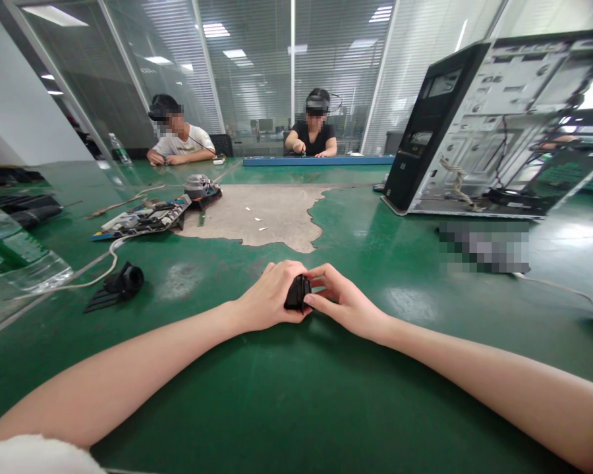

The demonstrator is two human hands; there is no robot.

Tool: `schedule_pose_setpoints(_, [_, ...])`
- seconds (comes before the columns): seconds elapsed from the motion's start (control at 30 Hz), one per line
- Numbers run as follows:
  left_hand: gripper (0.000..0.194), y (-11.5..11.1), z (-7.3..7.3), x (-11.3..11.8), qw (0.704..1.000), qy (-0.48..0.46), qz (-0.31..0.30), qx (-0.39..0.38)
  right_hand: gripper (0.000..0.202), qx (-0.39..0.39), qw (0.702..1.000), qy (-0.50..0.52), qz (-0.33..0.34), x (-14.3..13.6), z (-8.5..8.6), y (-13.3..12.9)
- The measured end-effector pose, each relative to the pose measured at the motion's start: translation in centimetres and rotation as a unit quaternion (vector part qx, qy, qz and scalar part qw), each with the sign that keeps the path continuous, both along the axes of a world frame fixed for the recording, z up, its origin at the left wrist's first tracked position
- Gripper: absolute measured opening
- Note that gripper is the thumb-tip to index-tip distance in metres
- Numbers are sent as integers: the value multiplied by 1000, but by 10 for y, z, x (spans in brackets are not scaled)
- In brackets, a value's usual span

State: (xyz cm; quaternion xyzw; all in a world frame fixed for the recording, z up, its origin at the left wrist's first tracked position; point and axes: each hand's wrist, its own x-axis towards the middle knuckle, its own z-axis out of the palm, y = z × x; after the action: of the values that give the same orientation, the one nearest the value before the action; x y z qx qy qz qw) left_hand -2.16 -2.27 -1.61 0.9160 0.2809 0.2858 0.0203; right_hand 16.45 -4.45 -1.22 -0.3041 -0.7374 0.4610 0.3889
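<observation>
Gripping the small black part (296, 294) just above the green tabletop (277, 395), the left hand (267, 296) is curling around it while the right hand's (343, 303) half-open fingers are pinching its edge, perhaps risking a slip if either hold loosens.

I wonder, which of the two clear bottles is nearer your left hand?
The green-labelled bottle at the picture's left edge; the far bottle is across the table, near the white-shirted person.
</observation>
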Motion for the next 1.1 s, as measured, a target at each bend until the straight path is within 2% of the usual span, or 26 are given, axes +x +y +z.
schedule_pose_setpoints(0.13, [58, 0, 0, -2, 1000, 3, -3, 0, 26, 63, 998, 12, 5, 0, -1, -1])
schedule_pose_setpoints(0.33, [55, 0, 0, -1, 1000, -2, -3, 10, 17, 34, 999, 7, -6, -1, -1, 1])
schedule_pose_setpoints(0.47, [55, 0, 1, -1, 1000, -4, -1, 4, 25, 47, 998, -26, -26, -2, 0, 0])
schedule_pose_setpoints(0.63, [57, 0, 2, -2, 1000, 5, -1, 4, 25, 76, 997, -23, -5, 0, 0, -2])
schedule_pose_setpoints(0.8, [56, 0, 1, 0, 1000, 2, -1, 13, 17, 75, 997, -25, -22, 1, 1, -1])
schedule_pose_setpoints(0.97, [57, 0, 2, 1, 1000, 1, 2, 11, 25, 66, 996, -42, -40, 0, 2, -1])
schedule_pose_setpoints(1.1, [57, 0, 3, 1, 1000, 5, 1, 11, 23, 99, 994, -39, -23, 1, 3, -3])
